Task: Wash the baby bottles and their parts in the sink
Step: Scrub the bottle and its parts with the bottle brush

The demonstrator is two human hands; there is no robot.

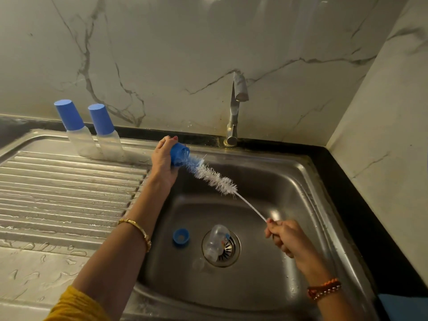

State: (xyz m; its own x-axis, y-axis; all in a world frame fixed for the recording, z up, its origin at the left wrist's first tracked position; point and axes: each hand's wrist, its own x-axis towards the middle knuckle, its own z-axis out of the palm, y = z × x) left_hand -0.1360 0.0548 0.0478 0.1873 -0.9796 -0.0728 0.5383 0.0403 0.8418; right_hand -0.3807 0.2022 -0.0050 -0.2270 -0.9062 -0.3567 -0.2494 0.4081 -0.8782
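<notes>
My left hand [165, 158] grips a blue bottle cap [179, 153] above the sink's back left corner, its mouth turned to the right. My right hand [283, 236] holds the wire handle of a white bottle brush [214, 178], whose bristle tip sits inside the cap. In the steel sink [289, 181] a clear baby bottle [216, 243] lies over the drain, with a blue screw ring [180, 237] to its left. A clear teat [198, 264] seems to lie near the bottle's base.
Two capped baby bottles [77, 133] [106, 137] stand at the back of the wet ribbed draining board [58, 186]. The tap [235, 107] rises behind the sink and no water runs from it. A marble wall closes the right side.
</notes>
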